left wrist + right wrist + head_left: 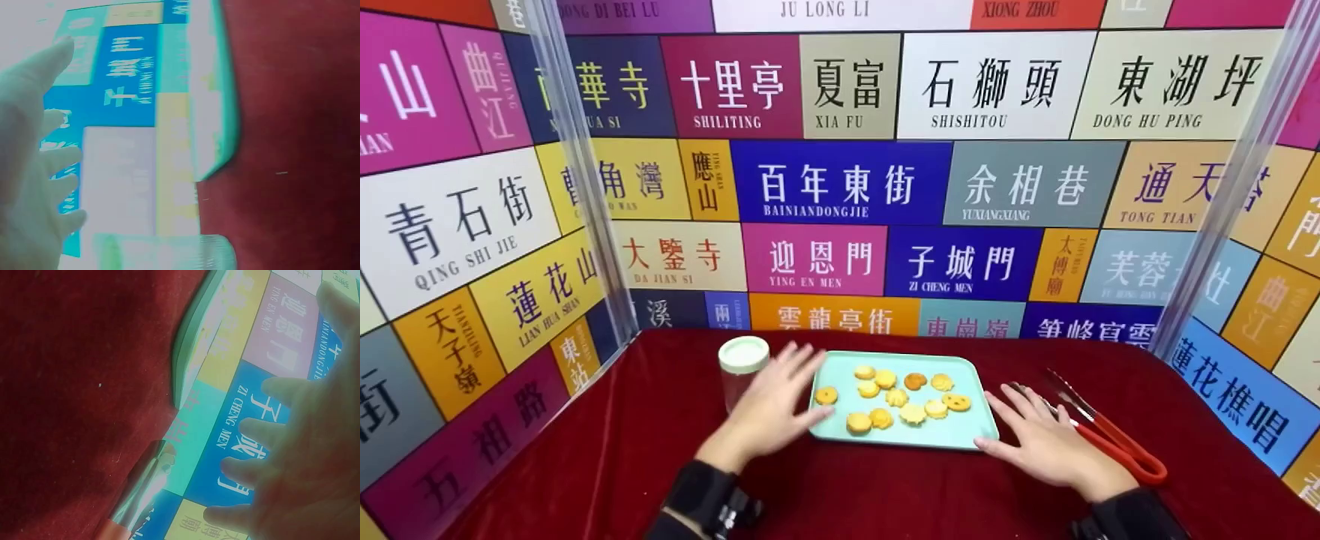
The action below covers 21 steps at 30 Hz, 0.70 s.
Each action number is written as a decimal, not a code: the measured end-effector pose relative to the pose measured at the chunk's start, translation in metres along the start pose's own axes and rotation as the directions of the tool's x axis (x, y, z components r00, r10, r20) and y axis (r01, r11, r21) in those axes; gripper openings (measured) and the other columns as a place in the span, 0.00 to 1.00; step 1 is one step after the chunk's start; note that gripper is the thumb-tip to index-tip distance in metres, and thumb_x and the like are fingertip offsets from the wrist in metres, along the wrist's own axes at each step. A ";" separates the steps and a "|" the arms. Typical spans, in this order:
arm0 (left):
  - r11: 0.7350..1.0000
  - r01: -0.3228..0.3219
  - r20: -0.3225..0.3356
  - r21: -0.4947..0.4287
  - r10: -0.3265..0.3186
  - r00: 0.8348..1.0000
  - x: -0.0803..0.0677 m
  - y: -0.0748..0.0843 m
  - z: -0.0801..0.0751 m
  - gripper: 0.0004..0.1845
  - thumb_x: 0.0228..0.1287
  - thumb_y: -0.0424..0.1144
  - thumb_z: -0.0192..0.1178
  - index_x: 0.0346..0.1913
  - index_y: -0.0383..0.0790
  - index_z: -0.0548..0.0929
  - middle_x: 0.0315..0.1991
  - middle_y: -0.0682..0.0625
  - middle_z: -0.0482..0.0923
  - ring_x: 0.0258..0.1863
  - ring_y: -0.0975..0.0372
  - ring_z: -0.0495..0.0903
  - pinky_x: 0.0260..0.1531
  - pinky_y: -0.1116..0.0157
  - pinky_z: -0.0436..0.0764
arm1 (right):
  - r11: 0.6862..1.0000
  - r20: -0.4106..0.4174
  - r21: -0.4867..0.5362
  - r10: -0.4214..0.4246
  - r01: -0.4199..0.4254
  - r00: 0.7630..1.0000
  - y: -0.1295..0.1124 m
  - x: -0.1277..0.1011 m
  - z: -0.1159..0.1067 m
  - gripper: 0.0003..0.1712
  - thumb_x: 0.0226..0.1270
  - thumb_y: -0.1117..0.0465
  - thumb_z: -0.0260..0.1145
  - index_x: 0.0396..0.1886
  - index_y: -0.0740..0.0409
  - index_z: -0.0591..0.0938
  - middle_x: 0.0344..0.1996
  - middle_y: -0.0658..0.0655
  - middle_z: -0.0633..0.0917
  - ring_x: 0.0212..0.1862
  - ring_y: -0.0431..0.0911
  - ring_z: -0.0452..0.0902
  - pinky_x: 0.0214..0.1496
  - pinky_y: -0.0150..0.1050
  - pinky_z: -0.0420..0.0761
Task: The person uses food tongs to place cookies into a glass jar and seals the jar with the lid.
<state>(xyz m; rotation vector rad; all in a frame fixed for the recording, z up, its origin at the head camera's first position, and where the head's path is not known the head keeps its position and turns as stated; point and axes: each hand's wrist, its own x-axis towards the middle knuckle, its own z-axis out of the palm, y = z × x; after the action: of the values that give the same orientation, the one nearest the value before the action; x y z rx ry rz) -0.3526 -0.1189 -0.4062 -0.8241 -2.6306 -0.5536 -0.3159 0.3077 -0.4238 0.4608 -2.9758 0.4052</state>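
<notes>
A mint-green tray [840, 364] lies on the table with several yellow cookies [913, 413] spread over it. Over the tray's left edge my left hand [772, 409] is held with fingers spread, gripping nothing; whether it touches the tray I cannot tell. Behind that hand stands a clear jar [733, 386] with a pale green lid [744, 352], partly hidden by it. My right hand [1046, 439], fingers also spread, is at the tray's right edge. Beside and partly under it lie metal tongs with red handles [1140, 454]. Both wrist views show the hands with straight fingers.
Dark red cloth [607, 450] covers the table. Upright clear panels [585, 172] stand at the back left and back right corners. A wall of coloured name signs [840, 184] rises behind the table and along both sides.
</notes>
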 end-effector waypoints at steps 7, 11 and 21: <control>0.992 0.100 -0.416 -0.071 -0.121 0.901 0.003 -0.027 -0.011 0.36 0.67 0.46 0.74 0.75 0.40 0.76 0.73 0.38 0.73 0.73 0.43 0.70 0.75 0.40 0.65 | 1.000 0.009 0.007 0.005 -0.005 1.000 0.000 -0.001 0.001 0.52 0.74 0.24 0.56 0.85 0.51 0.64 0.82 0.69 0.60 0.81 0.75 0.47 0.70 0.87 0.46; 0.926 0.246 -0.504 -0.288 -0.365 0.783 -0.005 -0.049 -0.006 0.41 0.60 0.45 0.79 0.74 0.36 0.74 0.71 0.35 0.72 0.71 0.42 0.71 0.71 0.41 0.69 | 1.000 0.005 0.011 0.004 -0.004 1.000 -0.001 0.000 0.001 0.52 0.74 0.25 0.57 0.85 0.51 0.64 0.82 0.68 0.61 0.81 0.74 0.48 0.70 0.87 0.45; 0.585 0.382 -0.144 -0.716 -0.659 0.738 -0.022 -0.091 0.026 0.64 0.57 0.41 0.82 0.85 0.34 0.47 0.76 0.27 0.62 0.76 0.37 0.64 0.75 0.41 0.66 | 1.000 0.012 0.008 0.002 -0.002 1.000 -0.002 0.000 -0.001 0.52 0.74 0.24 0.57 0.85 0.52 0.64 0.82 0.69 0.61 0.81 0.75 0.48 0.69 0.87 0.47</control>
<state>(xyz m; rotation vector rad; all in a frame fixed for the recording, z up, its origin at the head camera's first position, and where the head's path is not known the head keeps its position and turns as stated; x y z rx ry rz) -0.3948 -0.1871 -0.4619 0.0265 -2.2355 -1.6824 -0.3146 0.3061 -0.4220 0.4621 -2.9872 0.4160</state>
